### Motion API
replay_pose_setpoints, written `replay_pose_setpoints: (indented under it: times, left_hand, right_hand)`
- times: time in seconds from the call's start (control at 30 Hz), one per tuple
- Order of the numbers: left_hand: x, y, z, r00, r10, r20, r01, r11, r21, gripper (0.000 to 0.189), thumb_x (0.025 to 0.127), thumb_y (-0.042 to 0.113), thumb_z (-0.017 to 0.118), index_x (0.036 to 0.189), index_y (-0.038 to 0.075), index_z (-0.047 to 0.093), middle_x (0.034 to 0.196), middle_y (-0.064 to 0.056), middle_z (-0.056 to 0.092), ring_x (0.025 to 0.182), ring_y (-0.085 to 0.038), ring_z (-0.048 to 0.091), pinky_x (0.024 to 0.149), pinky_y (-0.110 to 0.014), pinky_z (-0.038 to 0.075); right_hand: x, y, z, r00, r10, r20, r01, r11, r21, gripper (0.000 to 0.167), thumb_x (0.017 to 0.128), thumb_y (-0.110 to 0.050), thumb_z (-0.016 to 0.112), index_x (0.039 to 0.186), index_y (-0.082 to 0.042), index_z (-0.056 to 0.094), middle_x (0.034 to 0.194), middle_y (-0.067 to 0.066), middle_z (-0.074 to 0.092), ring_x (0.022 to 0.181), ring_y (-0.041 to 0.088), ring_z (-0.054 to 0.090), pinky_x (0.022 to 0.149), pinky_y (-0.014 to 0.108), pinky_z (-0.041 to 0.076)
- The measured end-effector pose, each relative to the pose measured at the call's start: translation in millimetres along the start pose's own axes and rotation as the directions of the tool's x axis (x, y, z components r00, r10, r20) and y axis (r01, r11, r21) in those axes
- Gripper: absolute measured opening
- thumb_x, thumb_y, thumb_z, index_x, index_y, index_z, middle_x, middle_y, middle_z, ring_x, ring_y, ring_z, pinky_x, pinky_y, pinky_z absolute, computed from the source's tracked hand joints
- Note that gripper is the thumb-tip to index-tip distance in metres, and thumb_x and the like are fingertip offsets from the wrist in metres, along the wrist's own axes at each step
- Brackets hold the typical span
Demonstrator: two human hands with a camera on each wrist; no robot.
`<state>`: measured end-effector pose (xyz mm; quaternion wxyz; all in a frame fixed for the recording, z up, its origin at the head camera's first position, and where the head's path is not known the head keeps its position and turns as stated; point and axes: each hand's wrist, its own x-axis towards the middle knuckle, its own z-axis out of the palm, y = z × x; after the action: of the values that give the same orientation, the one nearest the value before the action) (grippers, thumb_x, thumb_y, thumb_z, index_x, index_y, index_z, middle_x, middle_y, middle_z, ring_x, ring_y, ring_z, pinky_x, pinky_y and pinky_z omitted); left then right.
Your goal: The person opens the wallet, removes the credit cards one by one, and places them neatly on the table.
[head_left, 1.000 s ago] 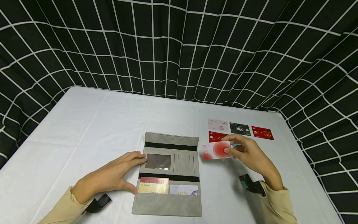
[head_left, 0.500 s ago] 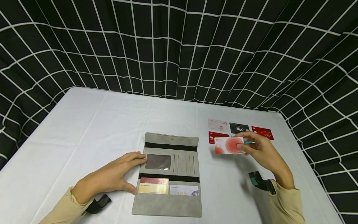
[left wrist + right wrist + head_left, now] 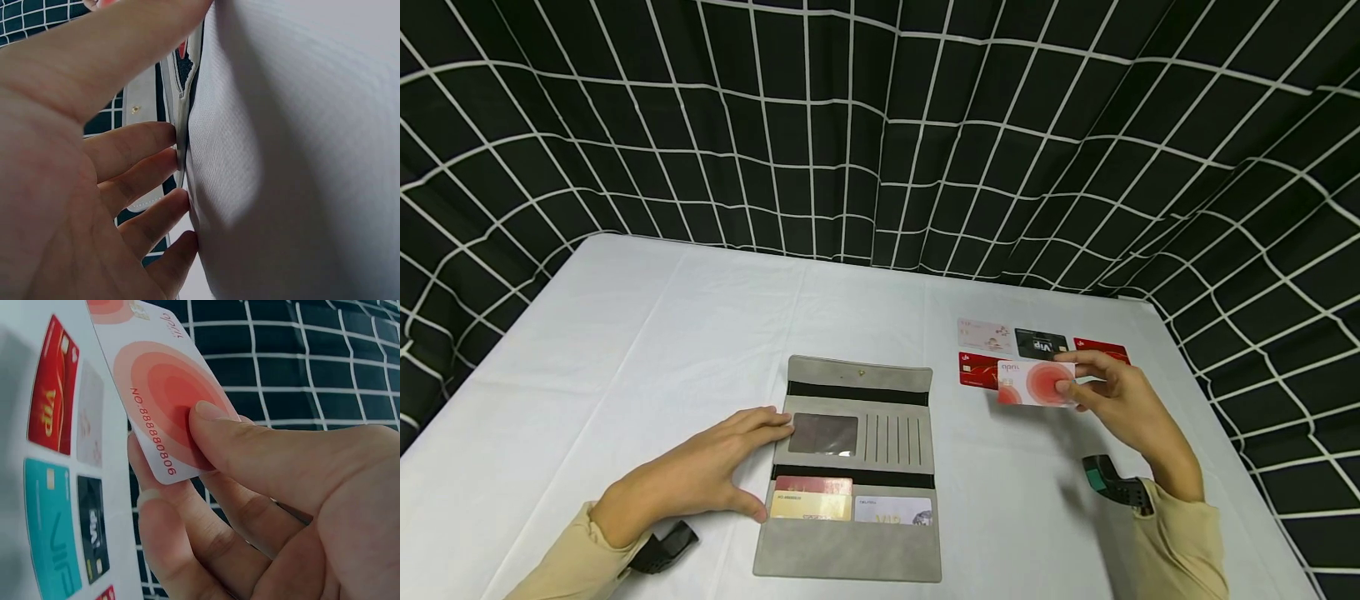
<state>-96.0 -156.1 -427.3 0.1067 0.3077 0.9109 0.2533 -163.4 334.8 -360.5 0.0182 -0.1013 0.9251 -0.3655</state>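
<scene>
In the head view, my right hand (image 3: 1123, 408) pinches a white card with red circles (image 3: 1033, 384), thumb in front and fingers behind. The card is above the table, over the row of cards on the right, and "NO:888880806" reads on it in the right wrist view. A grey wallet (image 3: 850, 552) lies unfolded in front of me. Its lower pockets hold a yellow card (image 3: 801, 505), a dark red card (image 3: 816, 483) behind it and a white card (image 3: 887, 507). My left hand (image 3: 707, 467) rests along the wallet's left edge with fingers extended, fingertips (image 3: 167, 134) at the edge.
On the white table (image 3: 647, 358) at right lie a pale pink card (image 3: 981, 335), a black VIP card (image 3: 1037, 342) and red cards, one at the near left (image 3: 976, 369). A teal VIP card (image 3: 53, 525) shows in the right wrist view. A black gridded curtain (image 3: 715, 142) surrounds the table.
My right hand has carried the white card with red circles to the right and slightly away from me, off from the wallet and over the other cards. The left hand and wallet stay put.
</scene>
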Motion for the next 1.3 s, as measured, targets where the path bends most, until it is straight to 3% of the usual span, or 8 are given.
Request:
replay_pose_setpoints:
  times: [0.3,0.4,0.6,0.83,1.17,1.3]
  left_hand:
    - [-0.1,-0.2,0.3,1.000,0.000,-0.001,0.000,1.000,0.005,0.099,0.066,0.061,0.077,0.144,0.006,0.051,0.150,-0.007,0.047,0.140,-0.031,0.042,0.111,-0.055,0.039]
    - [-0.2,-0.2,0.3,1.000,0.000,0.000,0.000,1.000,0.007,0.099,0.067,0.061,0.077,0.144,0.006,0.050,0.150,-0.007,0.047,0.139,-0.032,0.042,0.111,-0.055,0.039]
    - [-0.7,-0.2,0.1,1.000,0.000,0.000,0.000,1.000,0.005,0.100,0.067,0.063,0.076,0.144,0.006,0.050,0.150,-0.007,0.047,0.139,-0.031,0.042,0.111,-0.055,0.039]
    - [-0.8,0.5,-0.2,1.000,0.005,-0.005,-0.005,1.000,0.008,0.099,0.067,0.064,0.075,0.143,0.005,0.051,0.150,-0.007,0.047,0.139,-0.031,0.043,0.111,-0.055,0.039]
    - [-0.1,0.7,-0.3,1.000,0.013,-0.010,-0.013,1.000,0.011,0.098,0.067,0.063,0.075,0.143,0.006,0.052,0.149,-0.006,0.048,0.138,-0.029,0.043,0.111,-0.054,0.040]
    - [0.0,0.6,0.0,1.000,0.010,-0.011,-0.010,1.000,0.010,0.098,0.067,0.064,0.075,0.143,0.006,0.052,0.150,-0.007,0.048,0.139,-0.030,0.043,0.111,-0.054,0.040]
  right_hand:
    - [-2.7,22,-13,0.997,0.018,-0.077,-0.018,1.000,-0.005,0.041,0.094,-0.012,0.067,0.130,0.004,0.056,0.094,-0.019,0.060,0.072,0.005,0.066,0.060,0.022,0.055]
    - [-3.3,29,-16,0.996,0.022,-0.090,-0.023,1.000,-0.008,0.040,0.095,-0.013,0.065,0.130,0.004,0.056,0.093,-0.023,0.059,0.071,0.006,0.065,0.059,0.020,0.054]
    - [-4.0,37,-17,0.993,0.036,-0.109,-0.035,0.999,0.013,0.039,0.096,-0.012,0.063,0.129,0.006,0.054,0.092,-0.024,0.059,0.070,0.007,0.065,0.059,0.020,0.054]
    - [-2.9,45,-20,0.991,0.054,-0.122,-0.050,0.998,0.039,0.040,0.097,-0.008,0.060,0.130,0.012,0.049,0.093,-0.027,0.055,0.070,0.000,0.064,0.059,0.020,0.058]
    - [-6.5,52,-23,0.987,0.110,-0.114,-0.108,0.994,0.028,0.045,0.098,-0.015,0.060,0.134,0.009,0.049,0.099,-0.018,0.053,0.076,-0.006,0.063,0.064,0.016,0.057]
    - [-6.5,54,-24,0.987,0.127,-0.100,-0.128,0.992,0.001,0.046,0.099,-0.015,0.060,0.137,0.008,0.047,0.105,-0.009,0.055,0.077,-0.008,0.062,0.065,0.014,0.057]
